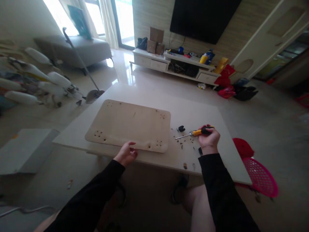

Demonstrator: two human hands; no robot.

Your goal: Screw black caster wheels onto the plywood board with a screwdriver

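A flat beige board with rounded corners lies on the white table. Clusters of small holes mark its corners. At its front edge is my left hand, thumb over the edge and fingers loosely curled just below it. My right hand is closed around the yellow-and-black handle of a screwdriver. The screwdriver's shaft points left, its tip over the tabletop beside the board. Small dark screws lie scattered under and around the shaft. Just behind them sits a black caster-like part.
Small loose pieces lie near the table's front edge. A pink perforated chair stands at the table's right. To the left are a white box and a long-handled dustpan. A cluttered TV cabinet stands along the wall.
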